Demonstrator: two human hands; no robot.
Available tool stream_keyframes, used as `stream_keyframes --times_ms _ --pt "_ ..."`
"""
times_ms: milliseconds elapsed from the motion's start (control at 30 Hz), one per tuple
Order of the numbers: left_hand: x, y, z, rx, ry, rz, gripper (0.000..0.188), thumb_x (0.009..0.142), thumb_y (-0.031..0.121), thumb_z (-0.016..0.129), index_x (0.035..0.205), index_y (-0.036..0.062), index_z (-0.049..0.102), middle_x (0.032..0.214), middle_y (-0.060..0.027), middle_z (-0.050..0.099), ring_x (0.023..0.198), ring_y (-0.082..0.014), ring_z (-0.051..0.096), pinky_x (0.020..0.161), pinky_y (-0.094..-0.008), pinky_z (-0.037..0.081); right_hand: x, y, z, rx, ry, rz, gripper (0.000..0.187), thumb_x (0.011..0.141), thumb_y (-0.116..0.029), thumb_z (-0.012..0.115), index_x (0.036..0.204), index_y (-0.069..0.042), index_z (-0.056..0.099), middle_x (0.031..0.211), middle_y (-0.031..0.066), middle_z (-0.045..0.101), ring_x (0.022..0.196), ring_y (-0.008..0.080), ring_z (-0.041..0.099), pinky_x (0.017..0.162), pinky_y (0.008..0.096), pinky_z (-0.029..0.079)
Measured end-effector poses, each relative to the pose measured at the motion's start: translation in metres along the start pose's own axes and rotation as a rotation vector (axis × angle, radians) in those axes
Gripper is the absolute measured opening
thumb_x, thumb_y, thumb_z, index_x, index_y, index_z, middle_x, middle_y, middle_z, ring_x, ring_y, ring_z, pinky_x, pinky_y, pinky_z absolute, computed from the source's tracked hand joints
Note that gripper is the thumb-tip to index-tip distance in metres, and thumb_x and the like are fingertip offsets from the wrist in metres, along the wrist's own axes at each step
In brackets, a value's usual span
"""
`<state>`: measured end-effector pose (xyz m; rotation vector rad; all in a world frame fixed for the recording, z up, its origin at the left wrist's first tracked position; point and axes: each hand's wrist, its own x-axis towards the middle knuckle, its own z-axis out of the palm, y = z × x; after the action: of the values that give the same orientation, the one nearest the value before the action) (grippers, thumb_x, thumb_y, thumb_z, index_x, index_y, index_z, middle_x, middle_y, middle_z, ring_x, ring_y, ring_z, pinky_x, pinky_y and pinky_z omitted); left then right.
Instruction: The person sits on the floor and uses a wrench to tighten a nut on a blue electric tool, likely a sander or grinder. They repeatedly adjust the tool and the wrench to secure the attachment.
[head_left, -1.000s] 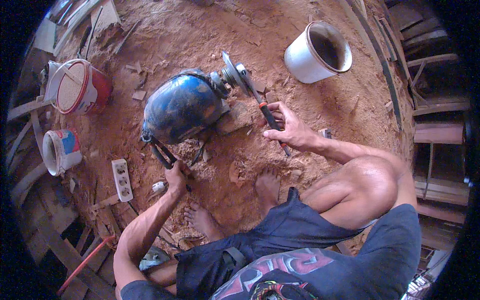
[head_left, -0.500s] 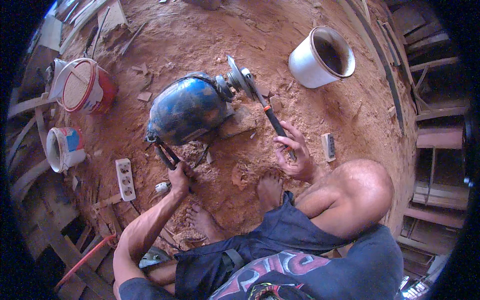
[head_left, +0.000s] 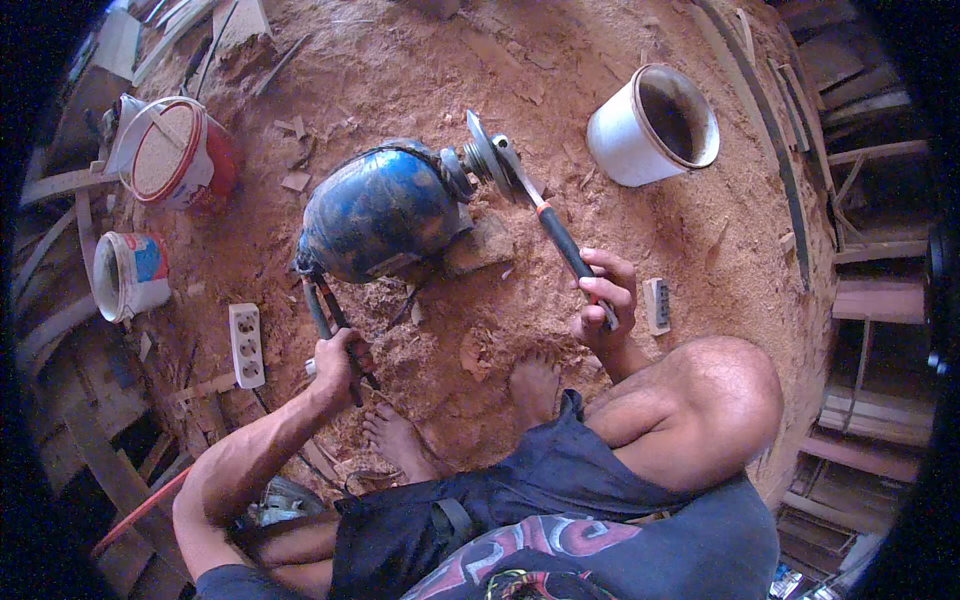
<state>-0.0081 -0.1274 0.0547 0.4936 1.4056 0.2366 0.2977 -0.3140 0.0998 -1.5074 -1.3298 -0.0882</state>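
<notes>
A scuffed blue electric motor (head_left: 380,212) lies on its side on the sawdust, partly on a wood block (head_left: 480,245). On its right shaft end sit pulley-like rings and a thin metal disc (head_left: 484,140). My left hand (head_left: 342,362) is closed round the dark, red-marked handles of pliers (head_left: 322,306), whose jaws meet the motor's left end. My right hand (head_left: 610,298) is closed on the black-and-orange grip of a long wrench-like tool (head_left: 562,238). Its metal head lies against the shaft end beside the disc; its exact bite cannot be made out.
A white bucket (head_left: 622,140) stands at the far right. Left are a red bucket of sawdust (head_left: 205,170), a smaller white tub (head_left: 150,285) and a white power strip (head_left: 246,345). A small printed block (head_left: 656,306) lies beside my right hand. My bare feet (head_left: 400,440) are close to the motor.
My left hand and the pliers' handles have swung slightly left. My right hand has closed more fully round its tool's grip. The whole view has shifted a little.
</notes>
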Motion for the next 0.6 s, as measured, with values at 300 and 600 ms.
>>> stream_keyframes --times_ms 300,600 --pt "-0.008 0.012 -0.007 0.006 -0.038 -0.112 0.014 0.082 0.016 0.052 0.076 0.0087 0.042 0.056 -0.0053 0.04 0.046 -0.0195 0.039 0.044 -0.0344 0.032 0.061 -0.01 0.011 0.193 -0.03 -0.244 0.057 0.097 -0.055 0.022 0.077 -0.009 0.049 0.082 0.0103 0.064 0.082 0.0286 0.061 0.085 0.0473 0.046" --pt "-0.039 0.046 0.002 0.05 -0.007 -0.252 0.014 0.079 0.017 0.051 0.079 0.0067 0.042 0.059 -0.0059 0.039 0.047 -0.0185 0.038 0.046 -0.0337 0.033 0.095 -0.022 0.023 0.546 -0.034 -0.226 0.064 0.095 -0.061 0.024 0.061 -0.009 0.04 0.057 0.003 0.046 0.054 0.0193 0.051 0.068 0.0419 0.047"
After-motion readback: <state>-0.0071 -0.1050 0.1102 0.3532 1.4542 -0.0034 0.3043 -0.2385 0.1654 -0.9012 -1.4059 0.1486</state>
